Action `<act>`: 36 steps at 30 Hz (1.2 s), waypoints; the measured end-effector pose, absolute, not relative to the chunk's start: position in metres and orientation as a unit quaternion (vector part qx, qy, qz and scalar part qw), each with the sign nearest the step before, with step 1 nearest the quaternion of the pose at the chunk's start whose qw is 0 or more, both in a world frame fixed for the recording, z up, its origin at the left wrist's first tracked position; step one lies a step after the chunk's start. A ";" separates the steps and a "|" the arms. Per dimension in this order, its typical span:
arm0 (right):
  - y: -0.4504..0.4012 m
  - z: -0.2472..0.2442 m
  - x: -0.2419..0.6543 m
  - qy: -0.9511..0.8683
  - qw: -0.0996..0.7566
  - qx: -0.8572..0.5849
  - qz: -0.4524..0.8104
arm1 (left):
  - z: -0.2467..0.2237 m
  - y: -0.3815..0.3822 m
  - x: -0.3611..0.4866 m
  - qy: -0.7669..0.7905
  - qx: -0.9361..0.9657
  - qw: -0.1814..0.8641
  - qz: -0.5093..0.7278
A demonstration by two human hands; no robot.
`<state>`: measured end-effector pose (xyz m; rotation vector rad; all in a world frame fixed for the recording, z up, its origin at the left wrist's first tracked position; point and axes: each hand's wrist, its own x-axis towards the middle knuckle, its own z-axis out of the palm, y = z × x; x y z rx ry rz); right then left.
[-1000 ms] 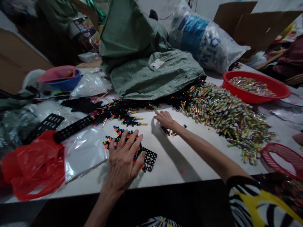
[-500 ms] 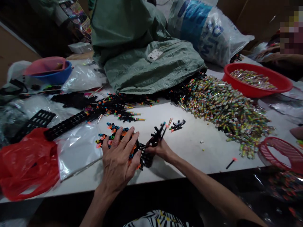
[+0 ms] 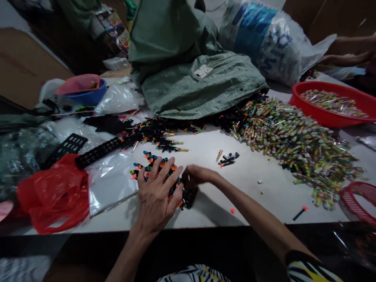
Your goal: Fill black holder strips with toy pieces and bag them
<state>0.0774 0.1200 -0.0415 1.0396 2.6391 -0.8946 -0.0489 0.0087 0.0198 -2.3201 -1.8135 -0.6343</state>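
Note:
My left hand [image 3: 158, 192] lies with fingers spread over a cluster of small black sticks with coloured cup-shaped tips [image 3: 148, 156], orange, blue, green and yellow. They stand close together in a black perforated tray [image 3: 190, 197], mostly hidden under the hand. At the tray's right end, my right hand [image 3: 196, 176] is closed with its fingertips pointing down; what it holds is dark and hidden by the fingers. To the right on the white table lie a few loose black sticks [image 3: 229, 159] and a small patterned tube [image 3: 219, 155]. A loose orange cap [image 3: 232, 210] is near the front edge.
A large heap of patterned tubes [image 3: 296, 145] covers the right side, before a red basin [image 3: 299, 94]. More black sticks [image 3: 155, 133] lie behind my hands. At left are a red plastic bag [image 3: 58, 192], clear bags [image 3: 111, 184] and another perforated tray [image 3: 100, 152].
The black sticks that rose from my right hand no longer show, and its fingers have turned down to the tray. An orange cap now shows on the table. The whole view has shifted left.

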 end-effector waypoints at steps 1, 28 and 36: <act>0.137 -0.039 0.073 0.879 0.056 0.388 -0.271 | 0.020 0.009 -0.049 -0.602 -0.767 0.065 -0.213; 0.101 -0.091 0.091 0.620 -0.273 0.405 -0.614 | 0.017 0.009 -0.053 -0.583 -0.786 0.063 -0.198; 0.090 -0.081 0.088 0.850 -0.114 0.389 -0.335 | 0.018 0.008 -0.054 -0.584 -0.785 0.065 -0.197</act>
